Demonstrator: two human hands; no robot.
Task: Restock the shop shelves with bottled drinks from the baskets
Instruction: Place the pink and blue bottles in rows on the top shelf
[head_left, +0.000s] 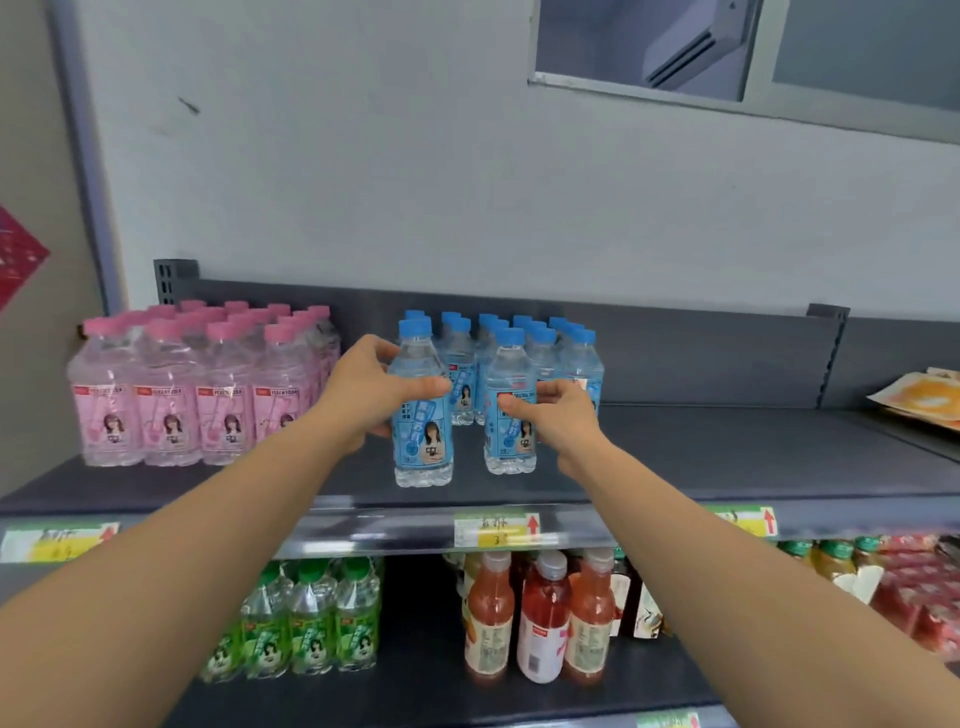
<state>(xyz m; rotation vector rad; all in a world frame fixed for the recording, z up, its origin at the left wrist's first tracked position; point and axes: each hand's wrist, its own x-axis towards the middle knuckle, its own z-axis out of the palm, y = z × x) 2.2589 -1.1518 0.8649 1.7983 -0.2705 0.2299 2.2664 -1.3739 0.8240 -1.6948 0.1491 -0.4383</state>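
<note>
Top shelf (727, 457), dark grey, stock as follows. Left blue-capped bottle (423, 441): upright near the front edge, gripped by the left hand (371, 389), thumb across the front, fingers curled round the back. Right blue-capped bottle (508, 364): upright just beside it, held by the right hand (560, 413), thumb on the label, fingers behind. Blue bottle rows (545, 340): directly behind. Pink bottle pack (197, 384): shrink-wrapped, left, apart. Below: green bottles (306, 618), juice bottles (540, 618).

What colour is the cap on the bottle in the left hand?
The cap is blue; head view.
</note>
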